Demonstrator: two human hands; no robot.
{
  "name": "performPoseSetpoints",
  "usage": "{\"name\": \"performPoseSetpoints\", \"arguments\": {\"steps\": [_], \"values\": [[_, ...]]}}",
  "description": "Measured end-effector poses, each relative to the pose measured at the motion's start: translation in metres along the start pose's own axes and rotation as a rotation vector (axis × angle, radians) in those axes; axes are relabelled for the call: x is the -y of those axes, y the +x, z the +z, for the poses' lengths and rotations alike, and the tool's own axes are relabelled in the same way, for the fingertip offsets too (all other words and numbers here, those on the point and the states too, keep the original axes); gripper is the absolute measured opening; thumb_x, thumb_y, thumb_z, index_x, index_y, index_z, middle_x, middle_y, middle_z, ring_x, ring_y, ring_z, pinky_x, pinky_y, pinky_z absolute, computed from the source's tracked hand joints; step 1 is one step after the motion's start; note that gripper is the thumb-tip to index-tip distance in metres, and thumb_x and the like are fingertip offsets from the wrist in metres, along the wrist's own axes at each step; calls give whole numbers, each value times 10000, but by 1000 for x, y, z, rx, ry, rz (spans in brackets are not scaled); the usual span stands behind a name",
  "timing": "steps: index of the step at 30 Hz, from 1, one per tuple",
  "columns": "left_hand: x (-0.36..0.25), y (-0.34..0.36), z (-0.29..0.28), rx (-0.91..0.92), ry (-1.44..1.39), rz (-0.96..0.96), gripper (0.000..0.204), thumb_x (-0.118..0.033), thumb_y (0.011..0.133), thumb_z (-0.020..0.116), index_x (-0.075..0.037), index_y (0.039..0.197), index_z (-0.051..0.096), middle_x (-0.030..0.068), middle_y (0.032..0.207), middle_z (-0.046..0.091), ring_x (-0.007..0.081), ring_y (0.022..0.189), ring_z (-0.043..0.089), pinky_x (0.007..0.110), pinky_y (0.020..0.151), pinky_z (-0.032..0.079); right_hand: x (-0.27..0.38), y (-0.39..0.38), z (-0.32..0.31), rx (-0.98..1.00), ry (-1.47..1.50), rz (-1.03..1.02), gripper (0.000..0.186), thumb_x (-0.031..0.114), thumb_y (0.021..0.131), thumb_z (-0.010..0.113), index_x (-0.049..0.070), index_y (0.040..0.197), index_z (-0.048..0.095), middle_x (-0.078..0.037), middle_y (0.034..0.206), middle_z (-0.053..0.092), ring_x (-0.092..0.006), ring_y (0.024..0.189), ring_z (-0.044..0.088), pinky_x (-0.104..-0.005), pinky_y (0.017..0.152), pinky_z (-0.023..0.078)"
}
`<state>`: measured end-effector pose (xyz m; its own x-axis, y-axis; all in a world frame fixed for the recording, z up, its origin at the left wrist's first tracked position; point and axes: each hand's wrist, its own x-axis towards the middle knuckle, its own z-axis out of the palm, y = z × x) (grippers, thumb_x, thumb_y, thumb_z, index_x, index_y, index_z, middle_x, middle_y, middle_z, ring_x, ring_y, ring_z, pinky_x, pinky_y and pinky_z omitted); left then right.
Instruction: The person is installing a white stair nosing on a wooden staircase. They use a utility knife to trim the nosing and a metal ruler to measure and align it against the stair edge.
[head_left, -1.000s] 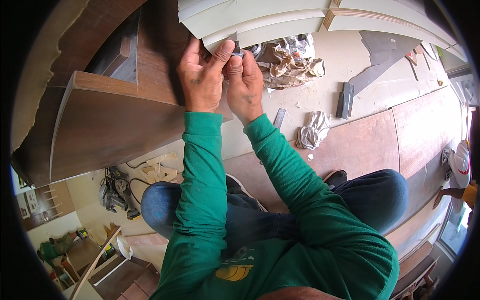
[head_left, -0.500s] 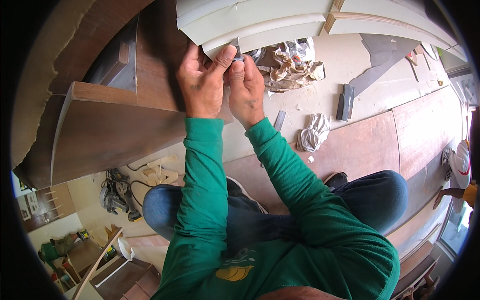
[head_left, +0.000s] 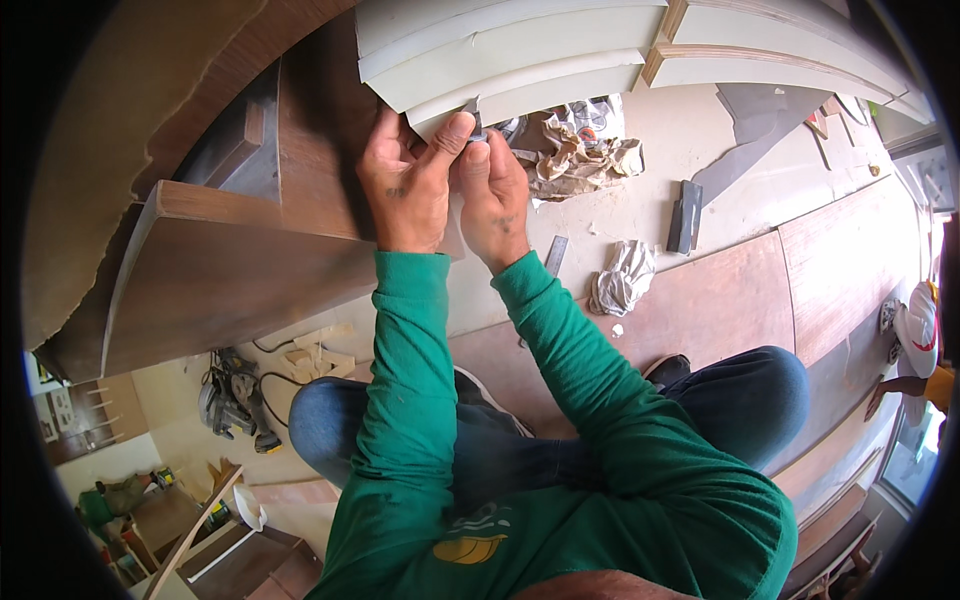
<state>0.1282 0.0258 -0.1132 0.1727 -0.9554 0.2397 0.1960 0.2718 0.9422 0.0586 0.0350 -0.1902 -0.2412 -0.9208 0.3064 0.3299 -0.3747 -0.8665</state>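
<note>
At the lower edge of a white panel, my two hands are close together around a small pointed blade. Its tip points up against the panel's edge. My right hand is closed on the blade's dark lower end, thumb on top and the other fingers mostly hidden. My left hand presses its thumb against the blade's side, while its fingers curl behind the panel's corner, partly out of sight. Whether the blade has a handle cannot be made out under the fingers.
Crumpled brown paper and a crumpled pale sheet lie on the floor. Nearby are a metal ruler and a black block. A brown cabinet stands left, a corded power tool below it. Another person's hand shows far right.
The view has shifted slightly, so the panel and hands sit a little lower in the picture. Both hands keep the same hold on the blade at the panel's edge.
</note>
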Motion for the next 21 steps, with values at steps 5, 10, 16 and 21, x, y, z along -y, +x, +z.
{"name": "performPoseSetpoints", "arguments": {"steps": [5, 10, 16, 21], "values": [[3, 0, 1, -20, 0, 6, 550, -77, 931, 904, 55, 1400, 649, 113, 1262, 742, 165, 1138, 688, 311, 1021, 548, -3, 2, -1, 13, 15, -1, 356, 360, 1189, 522, 34, 1070, 602, -28, 804, 567, -131, 739, 512, -322, 668, 457], [-1, -2, 5, -25, 9, -8, 505, -24, 947, 870, 58, 1393, 649, 112, 1291, 731, 172, 1159, 693, 315, 1032, 554, 0, 3, -5, 33, 3, 12, 366, 370, 1189, 519, 35, 1065, 601, -23, 802, 566, -124, 737, 509, -316, 664, 455], [-2, -3, 6, -25, -15, -13, 509, -3, 944, 866, 60, 1397, 643, 113, 1287, 733, 170, 1154, 696, 316, 1030, 558, 4, 3, -8, 55, 22, 19, 389, 389, 1190, 517, 36, 1043, 591, -8, 803, 560, -109, 738, 500, -304, 661, 450], [1, -3, 5, -20, -37, 8, 506, -11, 946, 866, 58, 1395, 643, 113, 1283, 734, 170, 1156, 697, 315, 1022, 561, 7, 2, -7, 54, 25, 21, 399, 406, 1194, 510, 56, 1018, 588, 7, 805, 557, -95, 737, 483, -285, 659, 436]]}}
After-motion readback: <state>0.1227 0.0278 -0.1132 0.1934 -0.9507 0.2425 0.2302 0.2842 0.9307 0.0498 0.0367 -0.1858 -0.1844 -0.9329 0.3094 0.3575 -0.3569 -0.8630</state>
